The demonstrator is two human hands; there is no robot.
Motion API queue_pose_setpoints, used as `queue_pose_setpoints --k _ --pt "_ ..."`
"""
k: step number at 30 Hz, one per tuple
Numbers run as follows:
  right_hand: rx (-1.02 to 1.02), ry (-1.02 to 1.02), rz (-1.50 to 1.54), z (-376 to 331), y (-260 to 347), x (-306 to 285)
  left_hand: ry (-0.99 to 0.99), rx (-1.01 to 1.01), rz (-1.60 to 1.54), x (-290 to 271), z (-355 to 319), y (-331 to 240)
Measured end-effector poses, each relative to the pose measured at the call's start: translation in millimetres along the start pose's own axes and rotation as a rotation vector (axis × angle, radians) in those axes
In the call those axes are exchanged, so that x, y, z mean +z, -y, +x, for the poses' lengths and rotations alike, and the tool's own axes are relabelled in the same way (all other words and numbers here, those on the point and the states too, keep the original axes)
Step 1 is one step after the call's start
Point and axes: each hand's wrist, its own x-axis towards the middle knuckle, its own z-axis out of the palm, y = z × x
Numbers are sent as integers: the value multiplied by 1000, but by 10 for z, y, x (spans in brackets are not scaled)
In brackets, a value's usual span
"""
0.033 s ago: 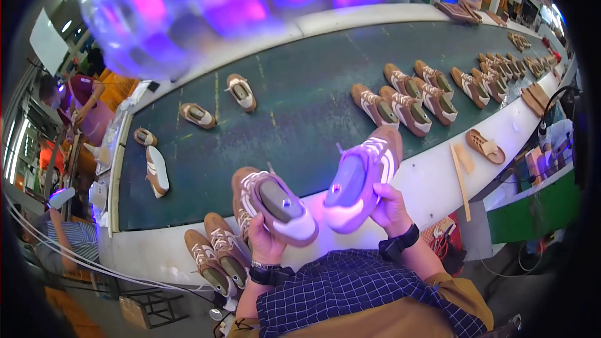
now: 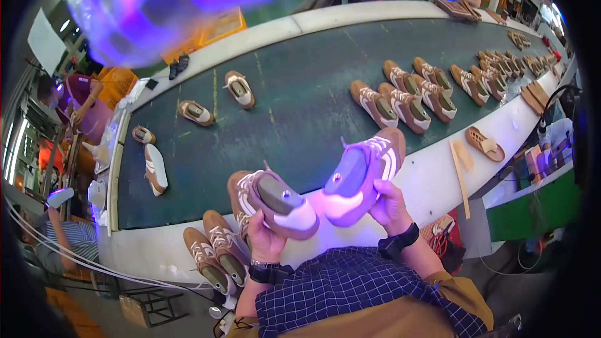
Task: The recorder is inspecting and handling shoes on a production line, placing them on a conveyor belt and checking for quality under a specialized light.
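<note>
My left hand (image 2: pixel 265 238) is closed around the side of a brown sneaker (image 2: pixel 294 218) with a white heel patch and a dark insert inside. My right hand (image 2: pixel 393 208) grips a matching sneaker (image 2: pixel 363 178), which is lit violet. Both are raised above the near white edge of the table, heels toward me and toes pointing away. The two heels are close together. Beside my left hand, a pair of brown sneakers (image 2: pixel 216 251) stands on the white edge.
A green conveyor belt (image 2: pixel 300 144) carries several sneakers in rows at right and a few scattered at left. A blurred violet-lit object (image 2: pixel 188 6) covers the upper left. A sandal-shaped piece (image 2: pixel 484 144) and a thin strip (image 2: pixel 459 178) lie on the right edge. People (image 2: pixel 78 100) work at left.
The left sneaker has turned slightly, its toe swinging left. The blurred violet object has shifted up and left, uncovering an orange crate and a person at the far side.
</note>
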Motion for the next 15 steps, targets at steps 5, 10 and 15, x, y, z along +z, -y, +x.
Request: queue_pose_setpoints --k 5,10,15 --pt "-86 -146 -39 -83 -51 -41 -20 -55 -48 -95 2 77" --pt "-125 -228 -109 -117 -111 -67 -82 -44 30 -73 34 185" --pt "-126 -256 -96 -133 -154 -111 -110 -51 50 -65 29 223"
